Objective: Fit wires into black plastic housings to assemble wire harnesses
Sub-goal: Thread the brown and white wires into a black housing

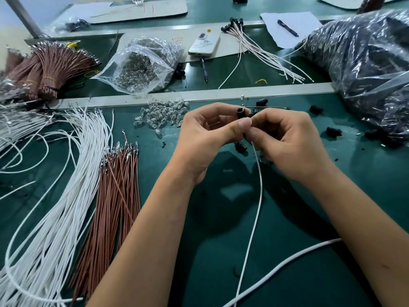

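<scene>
Just above the middle of the view, the left hand [205, 134] pinches a black plastic housing [240, 112] between thumb and curled fingers, its open end turned up toward 12 o'clock. The right hand [285, 138] meets it from 3 o'clock, its fingers curled and pinching a white wire [256, 196] just below the housing; whether the wire's tip is already inside the housing cannot be told. The wire hangs from the fingers toward 6 o'clock, down across the green table [221, 240].

At 9 o'clock lies a large fan of loose white wires [66, 178], and beside it, toward 7 o'clock, a bundle of brown wires [115, 187] with metal terminals at their top ends. A heap of small clear bulbs [161, 114] sits at 11 o'clock from the hands. Loose black housings [333, 131] lie scattered at 3 o'clock, near a big plastic bag of black parts [363, 63] at 2 o'clock. Finished harnesses [261, 49] lie at 1 o'clock beyond a metal rail [177, 97].
</scene>
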Tool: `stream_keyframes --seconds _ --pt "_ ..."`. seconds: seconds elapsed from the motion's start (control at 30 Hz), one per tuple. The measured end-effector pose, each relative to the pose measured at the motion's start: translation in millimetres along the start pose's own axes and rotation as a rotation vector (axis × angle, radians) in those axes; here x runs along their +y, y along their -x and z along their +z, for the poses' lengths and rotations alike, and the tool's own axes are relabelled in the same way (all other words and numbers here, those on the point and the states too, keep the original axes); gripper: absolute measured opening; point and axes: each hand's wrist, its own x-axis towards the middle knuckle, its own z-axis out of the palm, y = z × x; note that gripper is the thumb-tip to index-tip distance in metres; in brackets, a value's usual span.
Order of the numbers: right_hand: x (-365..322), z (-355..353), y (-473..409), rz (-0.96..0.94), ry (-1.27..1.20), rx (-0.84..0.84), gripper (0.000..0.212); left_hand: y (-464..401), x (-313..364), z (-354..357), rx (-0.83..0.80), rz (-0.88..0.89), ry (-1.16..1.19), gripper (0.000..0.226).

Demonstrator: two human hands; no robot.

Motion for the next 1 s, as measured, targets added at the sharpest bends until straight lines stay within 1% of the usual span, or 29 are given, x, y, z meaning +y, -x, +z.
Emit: stream_keyframes --seconds 0.13,0.27,0.4,0.53,0.63,0.77,1.0 --pt "0.8 -0.8 -0.5 -0.033 0.014 0.004 0.008 0.2 -0.9 -0.5 -0.006 0.109 -0.044 0.020" --pt "-0.8 -4.8 -1.3 -0.111 0.138 0.034 0.002 -0.5 -0.5 0.6 -0.034 0.222 -0.132 0.023" --pt "-3.5 -7.3 -2.0 -0.214 0.280 0.053 0.013 0.6 2.2 3.9 -0.057 0.270 -0.130 0.030" --pt "-9.8 -6.8 -0.8 -0.283 0.308 0.097 0.015 1.2 6.3 5.1 -0.077 0.309 -0.098 0.035" --pt "-13.8 -6.2 0.1 -0.317 0.325 0.135 0.012 1.3 11.3 6.2 -0.108 0.350 -0.079 0.038" --pt "-15.6 -6.4 0.4 -0.344 0.343 0.167 0.012 0.6 15.6 6.7 -0.150 0.418 -0.084 0.042" --pt "-14.9 -5.3 0.4 -0.351 0.368 0.159 0.012 1.3 17.2 6.0 -0.157 0.419 -0.101 0.044"
